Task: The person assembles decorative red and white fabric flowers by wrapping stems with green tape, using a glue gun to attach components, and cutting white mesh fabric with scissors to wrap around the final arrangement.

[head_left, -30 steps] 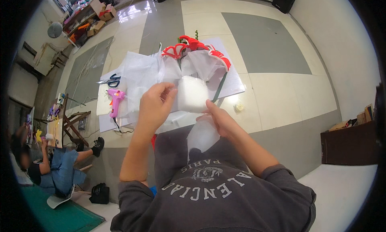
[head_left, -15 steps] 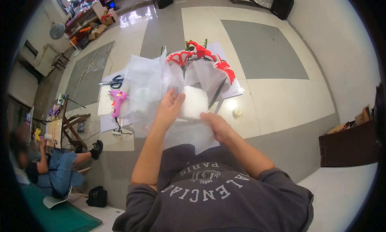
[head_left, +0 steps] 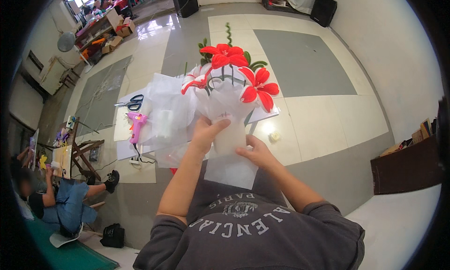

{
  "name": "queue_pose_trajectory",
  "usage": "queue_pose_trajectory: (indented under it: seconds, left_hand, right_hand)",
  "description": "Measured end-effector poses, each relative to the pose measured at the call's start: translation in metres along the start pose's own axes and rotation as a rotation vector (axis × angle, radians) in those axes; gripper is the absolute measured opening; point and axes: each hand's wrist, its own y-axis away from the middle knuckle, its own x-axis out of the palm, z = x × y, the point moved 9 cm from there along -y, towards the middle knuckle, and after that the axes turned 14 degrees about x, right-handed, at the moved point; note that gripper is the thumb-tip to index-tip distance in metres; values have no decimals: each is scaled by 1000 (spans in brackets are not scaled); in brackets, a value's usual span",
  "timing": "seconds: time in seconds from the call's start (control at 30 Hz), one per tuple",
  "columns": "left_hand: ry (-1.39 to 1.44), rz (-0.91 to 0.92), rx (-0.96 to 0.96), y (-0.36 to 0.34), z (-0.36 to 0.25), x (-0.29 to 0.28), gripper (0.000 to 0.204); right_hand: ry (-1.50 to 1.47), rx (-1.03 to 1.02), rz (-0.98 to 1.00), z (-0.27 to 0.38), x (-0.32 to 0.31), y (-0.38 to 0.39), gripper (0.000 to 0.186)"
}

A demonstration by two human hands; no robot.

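Between my hands stands a bouquet with a white cylindrical base, wrapped in a sheer white sheet. My left hand curls round its left side, thumb across the front. My right hand presses fingers and thumb against the lower right side. From the top rise several red-and-white flowers that look fuzzy, with green leaves and a green spiral. A loose flap of the white sheet hangs below the base toward my lap. The base's far side is hidden.
Left on the white table are a pink glue gun, dark-handled scissors and white wrapping sheets. A small pale roll shows at the right. Another person sits at a wooden table far left.
The bouquet has tipped from lying away from me to nearly upright. Its flowers now stand spread above the wrap, and both hands have shifted slightly right and lower along the base.
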Motion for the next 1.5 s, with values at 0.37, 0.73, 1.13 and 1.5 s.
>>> queue_pose_trajectory:
  seconds: [0.37, 0.73, 1.13, 1.5]
  left_hand:
    - [-154, -90, 88, 3, -5, 2, 47]
    - [46, -78, 120, 4, 24, -17, 34]
    - [-6, -161, 232, 11, 11, -11, 32]
    - [-104, -152, -21, -4, 27, -14, 44]
  right_hand:
    - [-92, -70, -16, 35, -38, 62, 20]
    - [-82, -479, 115, 154, -16, 101, 36]
    - [6, -678, -564, 212, -40, 78, 21]
    - [-88, -585, -294, 176, -62, 104, 15]
